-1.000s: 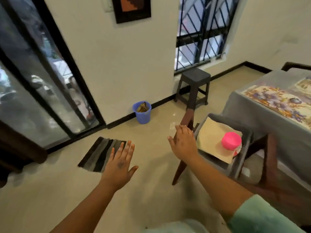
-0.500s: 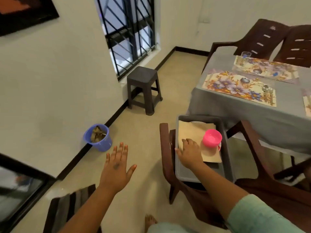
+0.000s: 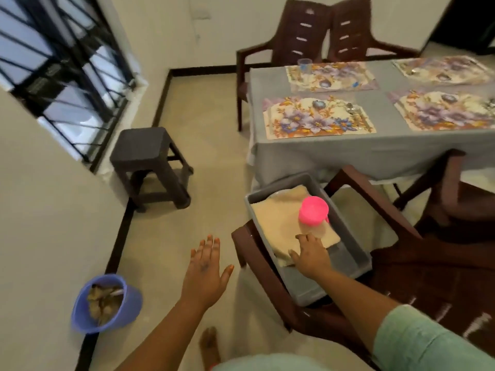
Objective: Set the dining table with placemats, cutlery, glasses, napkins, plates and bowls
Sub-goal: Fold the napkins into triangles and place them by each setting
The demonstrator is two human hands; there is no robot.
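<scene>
Right hand [image 3: 312,254] fingers on beige napkins [image 3: 281,226], left hand [image 3: 205,271] spread, empty

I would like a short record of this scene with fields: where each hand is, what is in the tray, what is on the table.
left hand: open, fingers spread, over the floor
right hand: on the beige napkins in the tray
tray: grey, on a brown chair; holds napkins and pink bowls
table: grey cloth, four floral placemats, one glass

A pale mint-green short sleeve [image 3: 428,341] covers the right upper arm; forearms bare, a smudge, perhaps ink, marks the left hand [image 3: 205,271].
</scene>
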